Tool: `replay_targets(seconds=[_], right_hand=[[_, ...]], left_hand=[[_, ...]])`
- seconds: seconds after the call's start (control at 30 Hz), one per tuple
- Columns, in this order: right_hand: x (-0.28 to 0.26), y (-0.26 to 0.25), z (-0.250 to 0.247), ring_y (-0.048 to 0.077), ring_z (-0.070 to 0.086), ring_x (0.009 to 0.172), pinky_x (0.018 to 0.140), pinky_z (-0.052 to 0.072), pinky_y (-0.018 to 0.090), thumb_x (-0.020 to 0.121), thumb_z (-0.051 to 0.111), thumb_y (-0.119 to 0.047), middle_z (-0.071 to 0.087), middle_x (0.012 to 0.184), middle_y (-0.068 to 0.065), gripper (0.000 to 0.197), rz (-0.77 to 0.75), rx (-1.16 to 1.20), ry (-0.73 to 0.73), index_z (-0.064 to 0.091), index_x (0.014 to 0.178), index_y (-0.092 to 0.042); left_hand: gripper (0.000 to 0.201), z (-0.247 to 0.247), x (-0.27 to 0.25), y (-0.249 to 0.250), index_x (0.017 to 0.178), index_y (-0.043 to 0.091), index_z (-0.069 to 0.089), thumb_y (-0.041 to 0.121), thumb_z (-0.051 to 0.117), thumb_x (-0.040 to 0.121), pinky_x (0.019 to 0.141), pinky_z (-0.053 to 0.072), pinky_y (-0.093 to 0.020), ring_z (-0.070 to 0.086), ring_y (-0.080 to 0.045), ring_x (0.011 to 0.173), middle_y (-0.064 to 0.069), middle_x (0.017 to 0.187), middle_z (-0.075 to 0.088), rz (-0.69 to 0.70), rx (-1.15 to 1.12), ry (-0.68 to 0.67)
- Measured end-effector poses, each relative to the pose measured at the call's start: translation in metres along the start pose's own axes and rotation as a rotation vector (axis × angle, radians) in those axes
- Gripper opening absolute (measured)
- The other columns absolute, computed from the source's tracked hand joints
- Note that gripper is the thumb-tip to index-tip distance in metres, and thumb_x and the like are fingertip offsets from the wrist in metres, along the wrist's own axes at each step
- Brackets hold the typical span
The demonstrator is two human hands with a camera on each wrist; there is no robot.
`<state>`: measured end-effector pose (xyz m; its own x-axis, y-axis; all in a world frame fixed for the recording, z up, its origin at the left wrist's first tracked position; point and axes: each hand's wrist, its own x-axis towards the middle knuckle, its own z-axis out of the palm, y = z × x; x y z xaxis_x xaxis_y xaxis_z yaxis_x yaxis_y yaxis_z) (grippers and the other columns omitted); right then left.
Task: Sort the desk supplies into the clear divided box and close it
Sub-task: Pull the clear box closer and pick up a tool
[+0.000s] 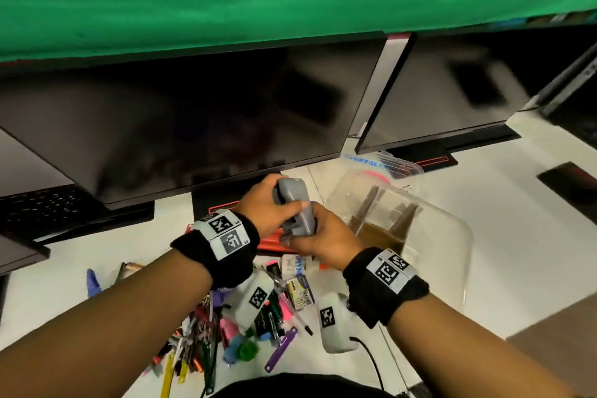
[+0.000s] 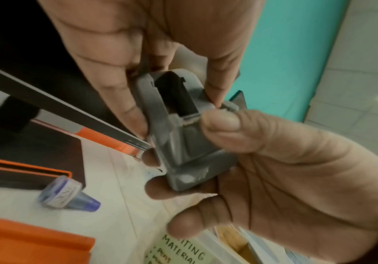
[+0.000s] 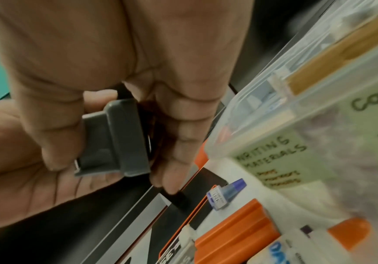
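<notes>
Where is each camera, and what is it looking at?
Head: worn high, looking down at the desk; both forearms, left hand and right hand grip the grey stapler.
Left wrist: looks along the palm at the stapler.
Right wrist: looks along the fingers at it, clear box beside.
All share the stapler.

Your two hands cover most of the grey stapler, so you cannot tell whether it is loaded. The heap of pens and clips at six o'clock is too blurred to count. The clear box at three o'clock shows smeared dividers, and its label is only partly readable.
</notes>
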<state>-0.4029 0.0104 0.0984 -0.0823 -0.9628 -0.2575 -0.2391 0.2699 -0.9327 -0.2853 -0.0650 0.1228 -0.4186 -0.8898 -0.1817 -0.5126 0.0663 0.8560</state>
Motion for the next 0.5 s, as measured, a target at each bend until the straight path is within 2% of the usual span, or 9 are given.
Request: replay_targets(seconds=[0.07,0.17,0.23,0.3,0.33,0.43,0.5], right_hand=[[-0.005,0.004,-0.010,0.014,0.063,0.081,0.068,0.056,0.030,0.072,0.077,-0.008,0.063,0.101,0.002,0.064,0.018,0.086,0.012,0.041,0.122,-0.025],[-0.014,0.008,-0.026,0.022,0.067,0.092,0.072,0.058,0.042,0.074,0.075,-0.007,0.061,0.113,0.006,0.077,0.071,0.213,0.000,0.031,0.132,-0.031],[-0.016,0.010,-0.032,0.023,0.070,0.085,0.067,0.059,0.040,0.080,0.071,-0.013,0.063,0.108,0.004,0.070,0.118,0.315,0.042,0.030,0.132,-0.033],[-0.017,0.012,-0.036,0.024,0.071,0.078,0.063,0.058,0.040,0.085,0.065,-0.024,0.065,0.105,0.006,0.053,0.171,0.396,0.119,0.035,0.129,-0.032],[-0.017,0.014,-0.040,0.025,0.070,0.076,0.062,0.058,0.041,0.087,0.063,-0.028,0.065,0.107,0.008,0.049,0.205,0.426,0.164,0.038,0.128,-0.029],[-0.018,0.022,-0.050,0.025,0.069,0.074,0.061,0.058,0.042,0.089,0.060,-0.030,0.065,0.106,0.012,0.044,0.290,0.493,0.266,0.041,0.127,-0.019],[-0.019,0.026,-0.060,0.024,0.067,0.073,0.059,0.057,0.039,0.090,0.058,-0.028,0.064,0.097,0.010,0.040,0.319,0.545,0.312,0.043,0.125,-0.014]], left_hand=[[0.050,0.007,0.004,0.007,0.122,0.021,0.051,0.029,0.073,0.077,0.077,0.047,-0.021,0.059,-0.013,0.090,0.004,0.101,0.061,0.046,0.024,-0.038],[0.049,0.022,0.011,0.013,0.125,0.021,0.050,0.032,0.069,0.081,0.091,0.050,-0.032,0.060,-0.018,0.103,-0.002,0.115,0.061,0.104,0.106,-0.106],[0.039,0.030,0.012,0.015,0.130,0.019,0.048,0.027,0.053,0.092,0.087,0.052,-0.035,0.058,-0.021,0.106,-0.009,0.126,0.057,0.080,0.037,-0.164],[0.035,0.038,0.011,0.016,0.134,0.019,0.045,0.020,0.039,0.099,0.074,0.053,-0.030,0.055,-0.020,0.101,-0.014,0.129,0.053,0.027,-0.136,-0.252],[0.036,0.041,0.011,0.017,0.135,0.020,0.043,0.018,0.035,0.100,0.073,0.052,-0.029,0.054,-0.021,0.101,-0.014,0.129,0.052,0.011,-0.191,-0.289],[0.037,0.048,0.011,0.020,0.137,0.024,0.040,0.016,0.032,0.101,0.080,0.051,-0.030,0.056,-0.023,0.100,-0.010,0.125,0.052,0.001,-0.266,-0.353],[0.039,0.052,0.014,0.021,0.137,0.025,0.040,0.014,0.035,0.100,0.081,0.049,-0.030,0.058,-0.020,0.098,-0.007,0.129,0.053,0.041,-0.190,-0.360]])
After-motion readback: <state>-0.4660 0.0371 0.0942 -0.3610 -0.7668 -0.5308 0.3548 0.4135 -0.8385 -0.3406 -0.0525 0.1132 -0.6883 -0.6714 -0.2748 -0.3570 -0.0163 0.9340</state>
